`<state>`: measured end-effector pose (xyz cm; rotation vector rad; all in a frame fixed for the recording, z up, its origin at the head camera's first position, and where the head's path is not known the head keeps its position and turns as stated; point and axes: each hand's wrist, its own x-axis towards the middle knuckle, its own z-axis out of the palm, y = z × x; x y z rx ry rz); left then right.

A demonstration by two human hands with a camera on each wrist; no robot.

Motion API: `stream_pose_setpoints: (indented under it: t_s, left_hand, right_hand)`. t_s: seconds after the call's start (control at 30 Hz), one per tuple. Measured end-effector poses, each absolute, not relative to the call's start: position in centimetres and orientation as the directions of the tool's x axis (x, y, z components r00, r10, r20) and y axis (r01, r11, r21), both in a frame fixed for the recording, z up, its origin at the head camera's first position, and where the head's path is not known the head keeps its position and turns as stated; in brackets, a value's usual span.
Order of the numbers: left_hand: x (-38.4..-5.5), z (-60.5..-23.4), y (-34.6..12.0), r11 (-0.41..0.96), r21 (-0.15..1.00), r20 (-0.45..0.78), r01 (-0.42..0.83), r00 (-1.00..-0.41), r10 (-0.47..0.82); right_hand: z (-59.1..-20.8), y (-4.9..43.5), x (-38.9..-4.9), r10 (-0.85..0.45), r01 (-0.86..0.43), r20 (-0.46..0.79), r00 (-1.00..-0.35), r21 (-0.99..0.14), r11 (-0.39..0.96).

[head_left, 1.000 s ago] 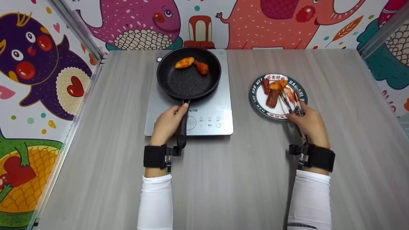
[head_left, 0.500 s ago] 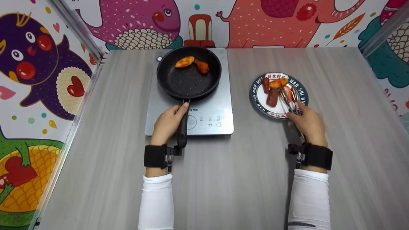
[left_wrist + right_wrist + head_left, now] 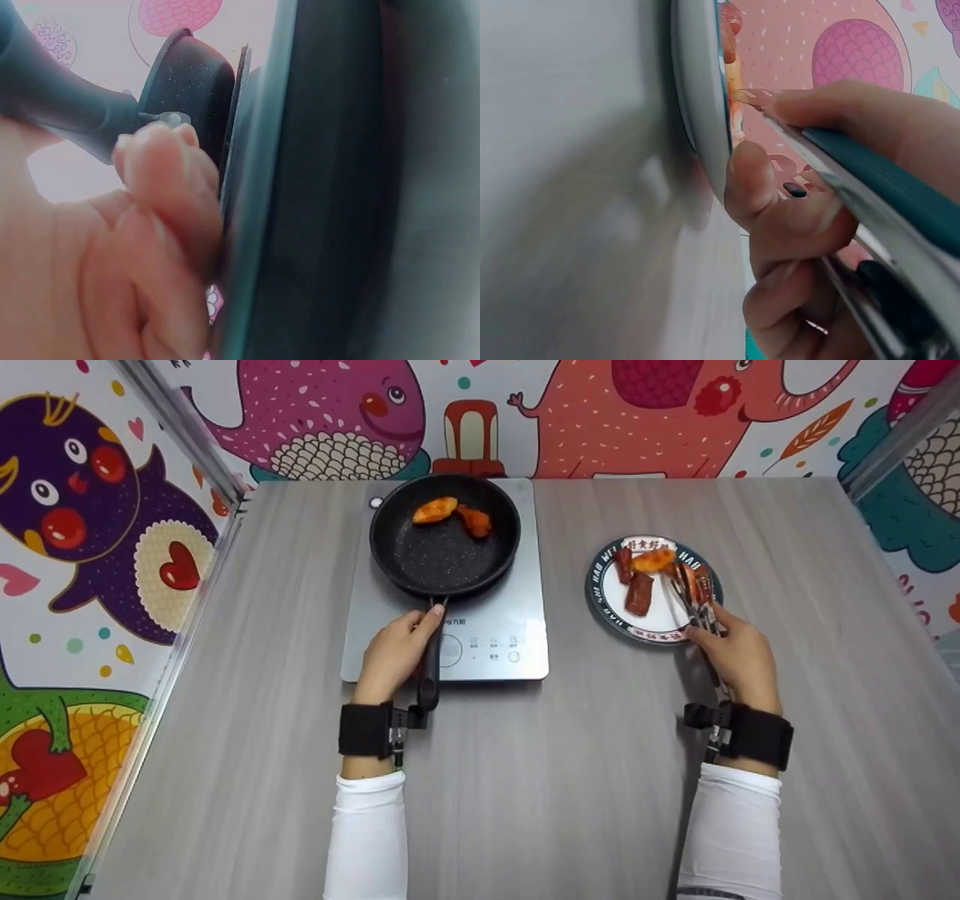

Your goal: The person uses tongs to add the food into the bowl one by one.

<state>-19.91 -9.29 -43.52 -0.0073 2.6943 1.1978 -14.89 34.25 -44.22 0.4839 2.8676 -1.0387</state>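
My left hand [image 3: 397, 652] grips the black handle [image 3: 429, 671] of a frying pan [image 3: 442, 559]. Two orange-brown food pieces lie at the pan's far side: a chicken wing piece [image 3: 435, 510] and a drumstick-like piece [image 3: 474, 520]. In the left wrist view, curled fingers [image 3: 161, 180] sit below the handle. My right hand [image 3: 739, 656] holds metal tongs [image 3: 697, 615] with dark green grips. Their tips are at a reddish piece on the right side of a round plate [image 3: 600, 607]; whether they pinch it, I cannot tell. A brown sausage-like piece [image 3: 638, 594] and an orange piece [image 3: 654, 559] lie beside it.
The pan stands on a silver induction cooker [image 3: 495, 660] with touch controls. A grey wood-grain table [image 3: 570, 780] carries everything. Cartoon-printed walls [image 3: 637, 420] rise behind and at the sides. A black strap with a camera circles each wrist.
The tongs have shifted a little to the right, towards the plate's right-hand food piece, and my right hand has moved right with them. Left hand and pan keep their place.
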Motion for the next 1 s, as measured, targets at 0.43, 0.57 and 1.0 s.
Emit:
stream_pose_setpoints:
  t_s: [0.43,0.57,1.0]
  left_hand:
    - [-19.9,-43.6,-9.2,0.689,0.72,-0.17,-0.079,-0.983,0.065]
    - [-19.9,-43.6,-9.2,0.69,0.72,-0.166,-0.073,-0.984,0.07]
    - [-19.7,-43.5,-9.3,0.667,0.741,-0.169,-0.077,-0.983,0.074]
  right_hand:
    - [-43.8,34.3,-14.7,0.281,0.294,-0.122,-0.952,-0.622,0.726]
    - [-43.7,34.2,-14.8,0.294,0.291,-0.099,-0.951,-0.615,0.733]
    - [-43.3,32.0,-15.7,0.322,0.214,0.052,-0.945,-0.646,0.733]
